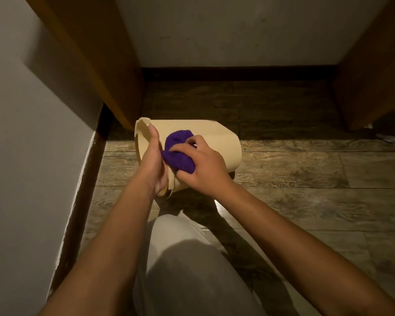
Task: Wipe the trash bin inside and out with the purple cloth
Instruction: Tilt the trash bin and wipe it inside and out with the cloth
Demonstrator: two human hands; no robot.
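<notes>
Our left hand (154,156) grips the rim of the trash bin (214,142), tipped sideways on the floor (294,174); our right hand (198,164) clutches the purple cloth (177,151) against its outside (inside unseen). Pressing hard could roll the bin away.

Just the one view here, a wide-angle cam on the person's head, tilted forward and down at the wood-plank floor (294,169). It sits close in: both forearms run up from the bottom edge and a bent knee in light trousers (192,258) fills the lower middle. It faces into a narrow nook, white wall (21,133) on the left, back wall (237,30) straight ahead. Edges bend from the lens.
</notes>
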